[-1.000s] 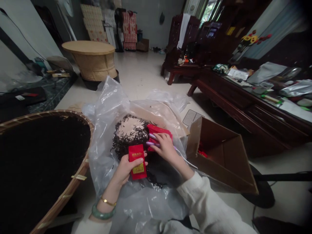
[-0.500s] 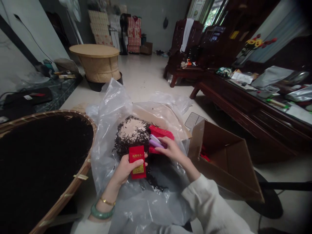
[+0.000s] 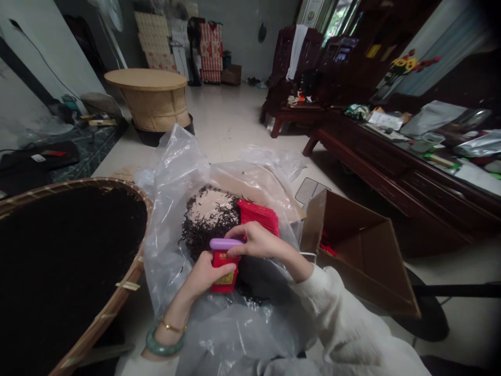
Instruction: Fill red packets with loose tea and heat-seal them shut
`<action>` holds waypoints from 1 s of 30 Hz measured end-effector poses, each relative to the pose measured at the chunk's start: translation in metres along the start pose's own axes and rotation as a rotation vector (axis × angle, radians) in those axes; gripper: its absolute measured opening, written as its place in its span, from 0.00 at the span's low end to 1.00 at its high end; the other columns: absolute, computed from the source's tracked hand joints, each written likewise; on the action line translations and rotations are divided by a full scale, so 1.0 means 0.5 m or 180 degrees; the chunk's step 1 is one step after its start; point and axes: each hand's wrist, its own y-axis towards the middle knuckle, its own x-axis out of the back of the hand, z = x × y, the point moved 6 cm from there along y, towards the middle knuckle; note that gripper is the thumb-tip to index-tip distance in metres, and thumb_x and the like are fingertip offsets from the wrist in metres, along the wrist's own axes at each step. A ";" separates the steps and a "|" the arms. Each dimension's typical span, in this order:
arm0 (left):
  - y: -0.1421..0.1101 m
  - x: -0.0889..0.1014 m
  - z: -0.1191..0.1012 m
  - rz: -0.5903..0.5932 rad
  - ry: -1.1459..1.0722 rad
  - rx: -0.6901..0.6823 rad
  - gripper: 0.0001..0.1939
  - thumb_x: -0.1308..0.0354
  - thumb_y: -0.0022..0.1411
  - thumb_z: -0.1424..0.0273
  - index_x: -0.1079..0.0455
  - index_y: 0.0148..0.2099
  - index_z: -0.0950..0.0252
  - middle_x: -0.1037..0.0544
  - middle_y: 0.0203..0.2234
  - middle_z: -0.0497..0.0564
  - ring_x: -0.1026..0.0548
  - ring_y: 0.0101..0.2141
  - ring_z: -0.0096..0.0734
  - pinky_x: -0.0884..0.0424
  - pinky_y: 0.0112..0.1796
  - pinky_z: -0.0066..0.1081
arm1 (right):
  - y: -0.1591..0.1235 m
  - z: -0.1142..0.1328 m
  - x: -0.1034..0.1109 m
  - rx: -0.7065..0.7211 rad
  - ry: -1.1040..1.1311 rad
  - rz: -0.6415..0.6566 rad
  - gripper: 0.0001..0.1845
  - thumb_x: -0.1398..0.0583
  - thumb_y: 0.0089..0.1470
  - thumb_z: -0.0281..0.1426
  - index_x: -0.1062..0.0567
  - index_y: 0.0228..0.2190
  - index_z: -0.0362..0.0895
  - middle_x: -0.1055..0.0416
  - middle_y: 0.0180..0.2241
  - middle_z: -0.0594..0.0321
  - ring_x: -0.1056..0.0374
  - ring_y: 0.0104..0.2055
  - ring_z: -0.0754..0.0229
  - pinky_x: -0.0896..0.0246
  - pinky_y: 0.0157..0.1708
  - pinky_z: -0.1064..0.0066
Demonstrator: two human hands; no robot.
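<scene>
My left hand is closed around a small red tea packet with gold print, thumb across its front. A purple handheld bag sealer lies across the packet's top edge, gripped by the fingers of my right hand. The sealer covers that top edge, so I cannot see whether its jaws are pressed together. Behind my right hand lies a stack of red packets. Dark twisted tea leaves are spread beside the stack, on a clear plastic bag.
On the left stands a large woven bamboo tray full of dark leaves. An open cardboard box with red packets inside is to the right. A wire rack lies on the floor behind it. Farther right runs a dark wooden table.
My right hand has brought the bag sealer left and down from the red stack onto the top of the packet. My left hand still holds the packet.
</scene>
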 end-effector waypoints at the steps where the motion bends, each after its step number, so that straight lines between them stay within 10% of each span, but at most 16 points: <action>1: 0.000 0.000 0.003 0.0015 -0.0031 0.0045 0.22 0.26 0.39 0.64 0.24 0.36 0.69 0.18 0.26 0.54 0.20 0.29 0.43 0.25 0.32 0.36 | 0.000 -0.001 0.000 -0.0052 -0.0030 -0.0038 0.17 0.31 0.47 0.34 0.19 0.41 0.43 0.21 0.32 0.63 0.31 0.32 0.61 0.42 0.29 0.74; 30: -0.001 0.005 0.008 -0.0226 -0.0525 0.0209 0.26 0.25 0.36 0.61 0.26 0.37 0.70 0.18 0.28 0.54 0.20 0.30 0.40 0.26 0.34 0.35 | -0.004 0.007 -0.009 0.0007 -0.0207 -0.0480 0.14 0.35 0.51 0.31 0.19 0.42 0.43 0.20 0.34 0.63 0.27 0.33 0.58 0.42 0.30 0.74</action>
